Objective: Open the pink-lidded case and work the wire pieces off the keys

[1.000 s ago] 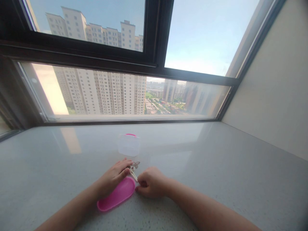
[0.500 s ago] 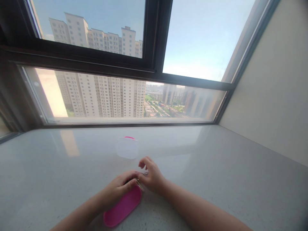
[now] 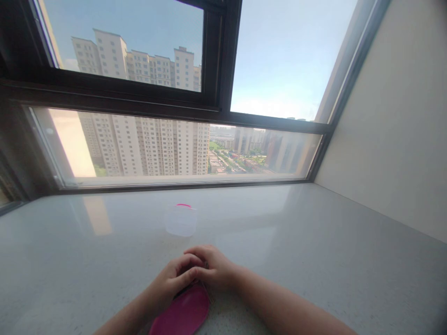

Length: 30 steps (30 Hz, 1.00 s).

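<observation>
A flat pink oval case (image 3: 183, 314) lies on the grey stone sill (image 3: 314, 251) close to me. My left hand (image 3: 172, 281) rests on its far end with the fingers curled. My right hand (image 3: 213, 270) lies beside and partly over the left, fingers bent and pressed together over something small and metallic between the two hands. What either hand grips is hidden. A small clear plastic container (image 3: 180, 221) with a pink rim stands a little beyond my hands.
The sill runs to a wide window with a dark frame (image 3: 220, 60) at the back. A beige wall (image 3: 394, 139) closes off the right side. High-rise buildings show outside.
My hands have come together over the end of the pink case; the right hand closed over the small metal thing that showed between them earlier. The view has shifted slightly.
</observation>
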{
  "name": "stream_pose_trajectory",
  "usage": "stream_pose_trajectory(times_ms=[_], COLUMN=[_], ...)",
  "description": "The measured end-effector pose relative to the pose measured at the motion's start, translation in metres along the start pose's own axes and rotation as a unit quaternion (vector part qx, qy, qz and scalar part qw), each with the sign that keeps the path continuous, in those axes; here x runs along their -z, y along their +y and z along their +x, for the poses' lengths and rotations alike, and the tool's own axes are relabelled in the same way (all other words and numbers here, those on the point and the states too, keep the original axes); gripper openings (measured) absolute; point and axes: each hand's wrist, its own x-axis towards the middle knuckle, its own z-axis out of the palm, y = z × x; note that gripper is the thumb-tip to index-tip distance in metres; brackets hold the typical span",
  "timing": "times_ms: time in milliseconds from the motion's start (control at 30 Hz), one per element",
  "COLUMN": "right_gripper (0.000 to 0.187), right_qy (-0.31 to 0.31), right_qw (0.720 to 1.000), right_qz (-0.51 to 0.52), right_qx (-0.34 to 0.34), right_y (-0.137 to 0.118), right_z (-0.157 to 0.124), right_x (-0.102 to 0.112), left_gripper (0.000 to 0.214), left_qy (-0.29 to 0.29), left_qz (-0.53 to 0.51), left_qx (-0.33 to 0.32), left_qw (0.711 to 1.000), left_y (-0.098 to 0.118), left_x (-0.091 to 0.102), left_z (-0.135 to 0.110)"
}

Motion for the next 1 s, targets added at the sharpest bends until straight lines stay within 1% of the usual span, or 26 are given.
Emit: stream_pose_trajectory(times_ms=[67,100,133,167,200,233,267,300,367,400,467,567,700,800,900,1000], right_gripper=[0.042,0.045,0.05,0.057,0.064,0.069,0.072,0.073,0.071,0.07,0.07,0.072,0.071,0.068,0.062,0.057], right_qy=[-0.004,0.0,0.004,0.006,0.003,-0.004,-0.016,-0.03,-0.055,-0.064,-0.078,-0.092,-0.106,-0.104,-0.099,-0.083], right_qw=[0.999,0.999,0.999,1.0,0.999,0.999,0.997,0.995,0.99,0.988,0.985,0.983,0.981,0.981,0.98,0.981], right_qz=[0.029,0.032,0.025,0.008,-0.014,-0.036,-0.054,-0.066,-0.079,-0.083,-0.09,-0.106,-0.123,-0.126,-0.128,-0.133], right_qx=[0.014,0.02,0.023,0.025,0.03,0.039,0.053,0.071,0.105,0.116,0.124,0.114,0.102,0.106,0.116,0.113], right_y=[-0.002,-0.003,-0.003,-0.004,-0.004,-0.004,-0.004,-0.005,-0.007,-0.009,-0.012,-0.016,-0.02,-0.019,-0.017,-0.015], right_z=[-0.001,-0.001,-0.001,-0.002,-0.002,-0.003,-0.003,-0.003,-0.003,-0.003,-0.002,-0.002,-0.003,-0.003,-0.002,-0.002], right_x=[0.001,0.002,0.002,0.002,0.002,0.002,0.001,0.0,-0.002,-0.003,-0.004,-0.004,-0.002,-0.002,-0.004,-0.006], left_gripper=[0.033,0.032,0.03,0.028,0.025,0.022,0.023,0.03,0.045,0.05,0.053,0.055,0.058,0.059,0.06,0.057], left_qy=[0.062,0.099,0.147,0.196,0.237,0.266,0.279,0.284,0.297,0.291,0.276,0.263,0.249,0.235,0.219,0.218], left_qz=[0.048,0.095,0.151,0.213,0.277,0.334,0.386,0.432,0.495,0.517,0.537,0.526,0.494,0.49,0.505,0.53], left_qx=[-0.004,-0.009,-0.022,-0.041,-0.065,-0.093,-0.113,-0.112,-0.065,-0.043,-0.008,0.008,-0.013,-0.031,-0.033,-0.035], left_qw=[0.997,0.99,0.977,0.956,0.929,0.899,0.872,0.849,0.814,0.804,0.797,0.809,0.833,0.839,0.834,0.819], left_y=[-0.004,-0.006,-0.008,-0.011,-0.014,-0.017,-0.022,-0.026,-0.037,-0.043,-0.051,-0.059,-0.062,-0.061,-0.057,-0.05], left_x=[0.007,0.013,0.02,0.027,0.035,0.043,0.05,0.056,0.066,0.068,0.071,0.071,0.067,0.061,0.051,0.042], left_z=[0.001,0.002,0.002,0.003,0.005,0.006,0.008,0.01,0.012,0.013,0.014,0.015,0.016,0.017,0.015,0.014])
